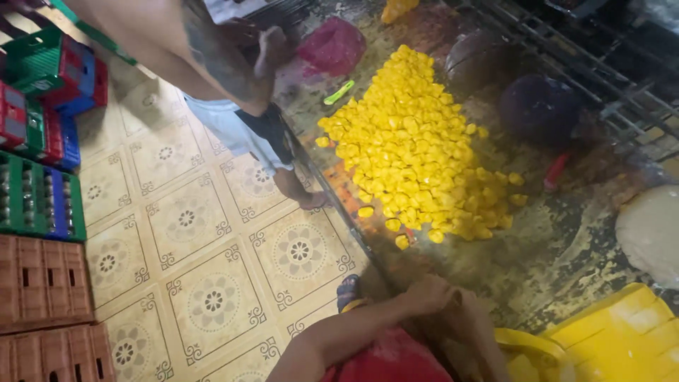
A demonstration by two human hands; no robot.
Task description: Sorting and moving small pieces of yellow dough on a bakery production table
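A big heap of yellow fruit pieces (417, 148) lies on a worn, stained tabletop (566, 262). My left hand (428, 291) rests at the table's near edge, just below the heap, with the forearm coming in from the lower left. My right hand (458, 305) seems to meet it from below, but both are blurred and I cannot tell whether either holds anything. A red cloth (389, 361) lies under my left arm.
Another person in light shorts (237, 127) stands barefoot at the table's left edge, one hand (272, 46) over it. On the table are a green piece (339, 92), a red bag (332, 46), a red-handled tool (555, 171), dark round lumps (541, 106) and a yellow plastic bin (622, 339). Stacked crates (42, 283) line the tiled floor at left.
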